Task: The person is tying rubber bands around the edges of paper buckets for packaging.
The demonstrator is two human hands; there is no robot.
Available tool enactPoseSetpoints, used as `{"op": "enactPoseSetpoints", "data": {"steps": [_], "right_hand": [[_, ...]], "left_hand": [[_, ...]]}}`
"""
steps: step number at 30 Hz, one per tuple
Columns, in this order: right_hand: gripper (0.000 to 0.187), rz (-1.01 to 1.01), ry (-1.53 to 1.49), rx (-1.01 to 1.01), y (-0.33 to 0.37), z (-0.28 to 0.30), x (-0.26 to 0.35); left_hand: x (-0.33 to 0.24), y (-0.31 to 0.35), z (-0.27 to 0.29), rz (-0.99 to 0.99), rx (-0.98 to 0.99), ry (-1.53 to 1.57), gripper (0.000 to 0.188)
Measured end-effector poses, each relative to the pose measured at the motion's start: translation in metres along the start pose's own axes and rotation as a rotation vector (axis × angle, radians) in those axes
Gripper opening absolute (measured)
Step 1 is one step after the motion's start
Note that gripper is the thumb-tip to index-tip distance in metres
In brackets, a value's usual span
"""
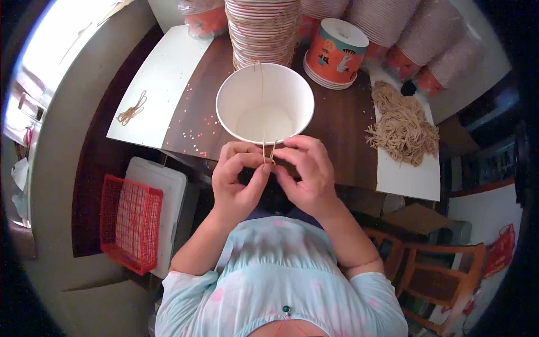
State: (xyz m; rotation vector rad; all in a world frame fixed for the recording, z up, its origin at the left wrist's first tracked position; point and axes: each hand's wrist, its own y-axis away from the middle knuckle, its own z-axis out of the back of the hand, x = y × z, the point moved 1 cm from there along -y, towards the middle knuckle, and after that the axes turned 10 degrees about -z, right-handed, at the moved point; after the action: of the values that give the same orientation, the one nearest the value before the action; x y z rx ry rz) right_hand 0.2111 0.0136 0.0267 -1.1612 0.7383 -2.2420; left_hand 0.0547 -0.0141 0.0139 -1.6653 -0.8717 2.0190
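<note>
A large white paper bucket [236, 95] stands on the brown table in front of me, its mouth open toward me. Thin tan cord [264, 147] rises at the bucket's near rim, and another length hangs down inside from the far rim. My left hand [238, 171] pinches the cord between thumb and fingers. Close beside it, fingertips almost touching, my right hand [307, 168] pinches the same cord just outside the near rim. The exact shape of the cord between the fingertips is too small to make out.
Behind the bucket rises a tall stack of nested buckets [263, 28] with cords. An upside-down orange bucket [337, 53] stands right of it, near wrapped stacks [382, 22]. A tan cord pile [407, 126] lies right, a small cord bundle [132, 109] left. Below left hangs a red basket [130, 222]; chairs [438, 275] stand right.
</note>
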Motion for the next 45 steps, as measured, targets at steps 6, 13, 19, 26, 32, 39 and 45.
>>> {"op": "enactPoseSetpoints", "data": {"steps": [6,13,19,26,32,39,45], "right_hand": [[0.03,0.122,-0.026,-0.017,-0.006,-0.008,-0.002],[0.024,0.078,0.067,-0.048,-0.012,-0.006,-0.008],[0.02,0.087,0.074,0.014,-0.022,-0.001,-0.011],[0.022,0.068,0.147,0.122,-0.032,0.003,-0.002],[0.049,-0.082,0.429,0.271,-0.083,0.038,-0.005],[0.036,-0.396,0.579,0.705,-0.175,-0.001,-0.08],[0.025,0.05,0.204,0.196,-0.14,0.023,-0.052]], "left_hand": [[-0.008,-0.004,0.005,-0.05,-0.021,-0.067,0.012],[-0.014,-0.012,0.008,-0.025,0.038,0.271,0.007],[-0.014,-0.015,0.01,0.126,0.02,0.628,0.007],[-0.002,-0.015,0.009,0.174,0.02,0.799,0.007],[0.01,-0.02,0.017,0.128,0.017,0.792,0.005],[0.003,-0.012,0.041,-0.21,0.048,-0.095,0.015],[0.038,-0.016,0.068,0.446,-0.277,0.314,0.042]]}}
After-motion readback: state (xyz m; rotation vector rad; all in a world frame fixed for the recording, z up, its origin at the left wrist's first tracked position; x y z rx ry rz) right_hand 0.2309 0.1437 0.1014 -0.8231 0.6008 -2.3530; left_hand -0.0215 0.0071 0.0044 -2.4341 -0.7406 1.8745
